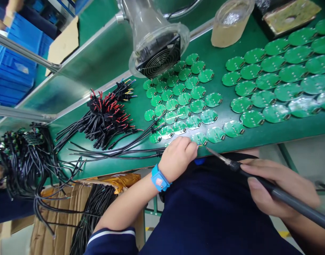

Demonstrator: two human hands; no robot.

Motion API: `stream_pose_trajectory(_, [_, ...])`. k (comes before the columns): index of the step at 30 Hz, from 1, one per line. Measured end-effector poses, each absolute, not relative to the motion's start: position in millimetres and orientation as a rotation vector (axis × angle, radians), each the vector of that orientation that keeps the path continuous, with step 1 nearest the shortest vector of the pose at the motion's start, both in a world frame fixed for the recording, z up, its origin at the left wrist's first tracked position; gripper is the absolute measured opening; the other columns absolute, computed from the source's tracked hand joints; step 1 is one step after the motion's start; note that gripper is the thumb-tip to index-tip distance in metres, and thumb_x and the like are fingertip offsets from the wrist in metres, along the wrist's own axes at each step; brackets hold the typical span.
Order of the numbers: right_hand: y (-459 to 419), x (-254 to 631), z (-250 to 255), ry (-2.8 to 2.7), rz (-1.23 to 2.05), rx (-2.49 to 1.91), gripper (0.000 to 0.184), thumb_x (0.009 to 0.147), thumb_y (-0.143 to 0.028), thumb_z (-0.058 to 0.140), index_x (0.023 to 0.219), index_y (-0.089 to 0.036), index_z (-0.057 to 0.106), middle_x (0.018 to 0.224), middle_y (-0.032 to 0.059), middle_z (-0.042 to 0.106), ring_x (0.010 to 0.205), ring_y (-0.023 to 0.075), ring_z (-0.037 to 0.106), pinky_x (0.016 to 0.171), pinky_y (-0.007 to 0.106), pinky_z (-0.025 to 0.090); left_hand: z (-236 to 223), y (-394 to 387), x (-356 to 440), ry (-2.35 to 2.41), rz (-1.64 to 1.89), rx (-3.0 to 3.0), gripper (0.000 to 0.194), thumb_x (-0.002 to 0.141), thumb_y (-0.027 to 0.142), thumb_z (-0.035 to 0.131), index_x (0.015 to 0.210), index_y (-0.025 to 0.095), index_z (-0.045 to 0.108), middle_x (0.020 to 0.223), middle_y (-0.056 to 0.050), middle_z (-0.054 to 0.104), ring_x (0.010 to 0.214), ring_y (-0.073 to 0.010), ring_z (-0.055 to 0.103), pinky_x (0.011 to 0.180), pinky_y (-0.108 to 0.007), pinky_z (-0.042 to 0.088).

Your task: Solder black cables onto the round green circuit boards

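Observation:
My right hand (281, 184) grips the dark handle of a soldering iron (233, 165), its metal tip angled up and left toward a round green circuit board (199, 138) near the front edge of the bench. Closed around the end of a black cable (141, 153) is my left hand (178, 154), with a blue wrist strap (160, 179) behind it. Small coloured wire ends (201, 145) show just past its fingers, beside the iron's tip. Whether the tip touches them I cannot tell. The fingertips of my left hand are hidden.
Rows of round green boards (279, 92) cover the bench's middle and right. A fume extractor fan (162, 56) hangs over some. Black cables with red ends (106, 117) lie in a pile at left. A tan cup (231, 24) stands behind; a blue crate (13, 67) sits beyond.

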State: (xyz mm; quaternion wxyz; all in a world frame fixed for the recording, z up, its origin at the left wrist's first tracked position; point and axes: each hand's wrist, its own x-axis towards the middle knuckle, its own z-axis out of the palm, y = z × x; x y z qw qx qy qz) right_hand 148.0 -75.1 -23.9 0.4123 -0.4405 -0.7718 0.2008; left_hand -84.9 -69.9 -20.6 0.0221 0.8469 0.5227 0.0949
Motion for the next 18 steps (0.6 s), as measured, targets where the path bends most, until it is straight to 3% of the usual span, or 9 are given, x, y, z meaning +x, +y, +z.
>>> stream_pose_trajectory(8, [-75,142,-35,-1.957,0.547,-0.996,0.020,0.075,-0.019,0.054,0.093,-0.019,0.061,0.079,0.0054,0.066,0.070,0.0181,0.066,0.061,0.030,0.057,-22,-68,-83,1.647,0.395,2.520,0.021,0.090,0.024,0.045,0.076,0.015,0.057,0.077,-0.005,0.055,0.076,-0.0157,0.050,0.070,-0.028,0.045])
stream_pose_trajectory(18, [-75,137,-35,-2.066,0.514,-0.968,0.015,0.076,-0.020,0.051,0.086,-0.014,0.061,0.072,0.0069,0.063,0.067,0.0159,0.064,0.059,0.027,0.055,-29,-68,-82,1.706,0.410,2.575,0.022,0.090,0.024,0.044,0.074,0.015,0.054,0.072,-0.005,0.054,0.073,-0.0167,0.051,0.068,-0.029,0.045])
